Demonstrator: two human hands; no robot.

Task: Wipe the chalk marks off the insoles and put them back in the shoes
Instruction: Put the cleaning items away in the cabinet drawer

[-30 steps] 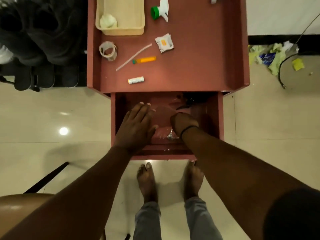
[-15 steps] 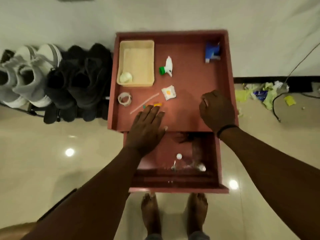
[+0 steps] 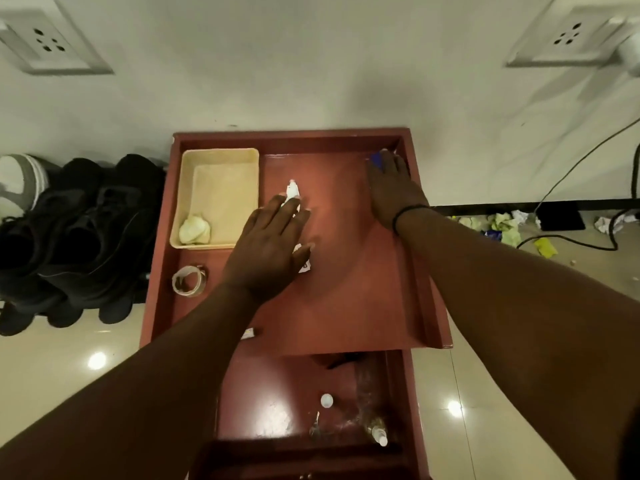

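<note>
Nearest is an open drawer under the red worktop. In it lie a small white cap, a little clear bottle and something small and shiny that is too blurry to name.

On the worktop, the left hand lies flat with its fingers straight and close together. It holds nothing. It covers part of a small white packet, and a white spray bottle pokes out past its fingertips. A roll of tape sits to the left, near the front edge.

Behind the tape is a cream tray with a pale crumpled cloth in its near corner.

The right hand reaches to the far right corner of the worktop and rests on a blue thing. I cannot tell if the fingers curl round it.

Dark shoes stand on the floor to the left of the worktop, against the wall. No insoles show anywhere.

Crumpled scraps lie on the floor to the right.
</note>
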